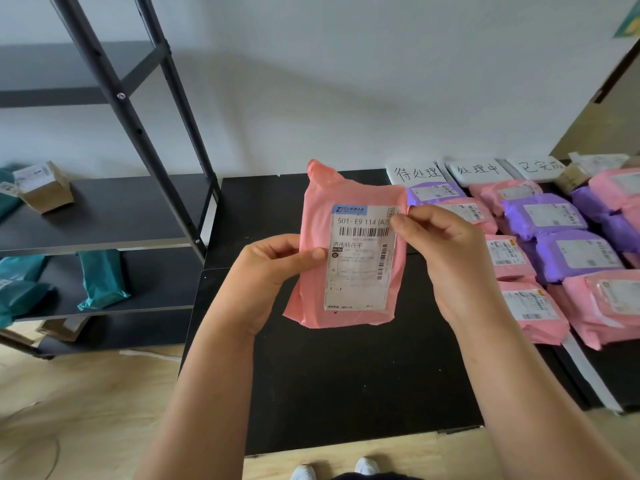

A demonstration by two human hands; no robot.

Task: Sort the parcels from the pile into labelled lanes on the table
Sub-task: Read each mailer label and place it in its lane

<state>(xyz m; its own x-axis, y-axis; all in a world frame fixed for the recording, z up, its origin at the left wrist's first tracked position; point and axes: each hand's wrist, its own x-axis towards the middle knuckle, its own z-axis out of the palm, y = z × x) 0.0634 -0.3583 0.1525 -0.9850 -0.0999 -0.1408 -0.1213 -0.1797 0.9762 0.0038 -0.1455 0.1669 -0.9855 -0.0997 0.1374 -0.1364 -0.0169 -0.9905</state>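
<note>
Black table [346, 375]: three handwritten lane labels [478, 170] along far edge; pink and purple parcels [543, 216] in rows just below labels, touching one another. Rest of tabletop left of labels bare.

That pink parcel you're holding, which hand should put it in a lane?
Probably the right hand: it grips the pink parcel on the side nearest the lane signs, while the left hand is farther away.
</note>
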